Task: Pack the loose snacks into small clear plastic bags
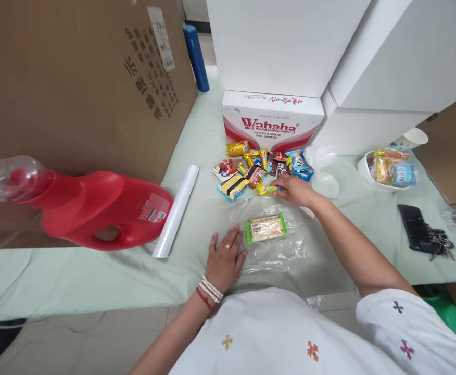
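Note:
My left hand point(225, 258) lies flat with fingers stretched out on the edge of a clear plastic bag point(278, 250) on the pale green cloth. A green-edged cracker packet point(266, 228) rests on or in that bag, just right of my fingertips. My right hand point(296, 189) reaches forward to a pile of small wrapped snacks point(257, 167), its fingers closed on a small yellow-green packet point(267, 189) at the pile's near edge.
A red detergent jug point(103, 208) lies on its side at left beside a white roll point(177, 208). A large cardboard box point(75, 83), a Wahaha carton point(270, 122) and white boxes point(368, 67) stand behind. A bowl of snacks point(388, 171), phone and keys point(423, 229) lie right.

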`<act>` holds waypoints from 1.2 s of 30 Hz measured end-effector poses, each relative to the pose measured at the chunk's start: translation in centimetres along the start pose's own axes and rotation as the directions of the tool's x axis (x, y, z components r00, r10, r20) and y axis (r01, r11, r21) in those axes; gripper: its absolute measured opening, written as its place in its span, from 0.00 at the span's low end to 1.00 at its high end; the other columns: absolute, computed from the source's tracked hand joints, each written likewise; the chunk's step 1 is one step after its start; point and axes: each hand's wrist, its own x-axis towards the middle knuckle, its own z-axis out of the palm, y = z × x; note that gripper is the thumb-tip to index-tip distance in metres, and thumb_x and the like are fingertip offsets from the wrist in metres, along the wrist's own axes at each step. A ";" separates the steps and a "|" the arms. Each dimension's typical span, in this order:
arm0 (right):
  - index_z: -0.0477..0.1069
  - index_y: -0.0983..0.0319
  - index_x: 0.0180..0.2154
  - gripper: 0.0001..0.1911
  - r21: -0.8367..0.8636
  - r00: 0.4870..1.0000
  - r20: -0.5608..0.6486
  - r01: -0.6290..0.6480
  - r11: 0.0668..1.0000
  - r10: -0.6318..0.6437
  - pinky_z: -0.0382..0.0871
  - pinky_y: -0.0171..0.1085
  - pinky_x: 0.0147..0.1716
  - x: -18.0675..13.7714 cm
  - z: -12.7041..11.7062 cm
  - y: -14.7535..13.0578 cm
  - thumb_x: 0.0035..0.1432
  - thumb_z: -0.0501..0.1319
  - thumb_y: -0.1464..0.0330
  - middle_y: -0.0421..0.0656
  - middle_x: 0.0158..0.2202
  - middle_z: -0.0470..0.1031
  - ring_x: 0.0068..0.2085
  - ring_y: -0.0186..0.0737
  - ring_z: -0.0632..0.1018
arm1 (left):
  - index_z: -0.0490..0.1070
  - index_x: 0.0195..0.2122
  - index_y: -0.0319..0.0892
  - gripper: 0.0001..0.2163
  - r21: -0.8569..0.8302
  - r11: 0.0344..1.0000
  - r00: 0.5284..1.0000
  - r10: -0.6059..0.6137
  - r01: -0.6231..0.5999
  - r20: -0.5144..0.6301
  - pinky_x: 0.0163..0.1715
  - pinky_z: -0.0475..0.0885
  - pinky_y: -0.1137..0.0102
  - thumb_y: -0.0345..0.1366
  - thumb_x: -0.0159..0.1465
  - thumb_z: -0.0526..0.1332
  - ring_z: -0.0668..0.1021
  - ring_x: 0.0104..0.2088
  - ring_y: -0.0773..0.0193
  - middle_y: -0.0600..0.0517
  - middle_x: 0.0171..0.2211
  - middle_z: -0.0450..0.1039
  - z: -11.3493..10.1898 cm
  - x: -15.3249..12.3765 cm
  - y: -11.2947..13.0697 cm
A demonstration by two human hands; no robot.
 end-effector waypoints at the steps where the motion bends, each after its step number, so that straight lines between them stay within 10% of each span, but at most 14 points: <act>1: 0.70 0.63 0.61 0.26 0.015 0.998 -0.047 -0.042 0.999 0.043 0.68 0.41 0.54 -0.7 -0.5 0.6 0.63 0.64 0.66 0.53 0.60 0.70 0.55 0.49 0.75 | 0.57 0.71 0.47 0.26 -0.010 1.000 1.000 -0.007 0.006 -0.018 0.68 0.52 0.39 0.41 0.72 0.53 0.68 0.67 0.46 0.40 0.71 0.59 0.0 0.0 -0.1; 8: 0.67 0.56 0.63 0.31 0.203 0.955 -0.061 0.298 0.933 -0.291 0.66 0.51 0.61 -12.7 3.1 -2.1 0.61 0.67 0.54 0.51 0.61 0.70 0.61 0.52 0.70 | 0.57 0.70 0.49 0.33 -0.112 0.961 0.967 0.251 -0.254 -0.044 0.68 0.51 0.41 0.52 0.66 0.61 0.67 0.68 0.44 0.37 0.71 0.58 -1.6 -1.4 -3.4; 14: 0.77 0.54 0.49 0.14 0.233 0.979 -0.157 0.168 0.958 -0.133 0.70 0.54 0.55 -18.7 10.7 -3.2 0.71 0.54 0.68 0.50 0.54 0.76 0.56 0.49 0.75 | 0.76 0.52 0.53 0.16 -0.157 0.946 0.948 0.300 -0.282 0.107 0.68 0.51 0.45 0.33 0.67 0.56 0.72 0.63 0.53 0.50 0.57 0.78 -2.2 -1.4 -5.5; 22: 0.76 0.59 0.44 0.17 0.443 0.993 -0.050 -0.076 0.893 0.109 0.73 0.38 0.40 -11.6 5.6 -1.1 0.72 0.51 0.60 0.45 0.38 0.79 0.38 0.41 0.79 | 0.68 0.26 0.45 0.18 -0.270 0.958 0.995 -0.100 0.093 -0.015 0.45 0.71 0.60 0.42 0.72 0.48 0.77 0.35 0.57 0.49 0.27 0.73 -2.7 5.5 -3.5; 28: 0.76 0.62 0.43 0.15 -0.160 0.925 0.033 -0.369 0.916 0.379 0.67 0.38 0.37 -6.8 3.7 0.4 0.70 0.51 0.65 0.52 0.42 0.80 0.41 0.48 0.79 | 0.72 0.36 0.44 0.09 -0.049 0.903 0.885 -0.427 0.426 -0.185 0.45 0.69 0.55 0.44 0.66 0.59 0.75 0.44 0.46 0.44 0.35 0.75 -1.3 6.4 -2.7; 36: 0.69 0.62 0.61 0.22 -0.129 0.999 0.013 0.040 0.991 -0.038 0.65 0.43 0.54 1.3 4.1 -4.4 0.66 0.60 0.66 0.53 0.58 0.74 0.59 0.52 0.70 | 0.59 0.64 0.38 0.34 -0.260 0.861 0.806 -0.504 0.438 -0.311 0.51 0.71 0.50 0.48 0.61 0.65 0.76 0.49 0.43 0.40 0.48 0.75 -0.4 7.1 -2.0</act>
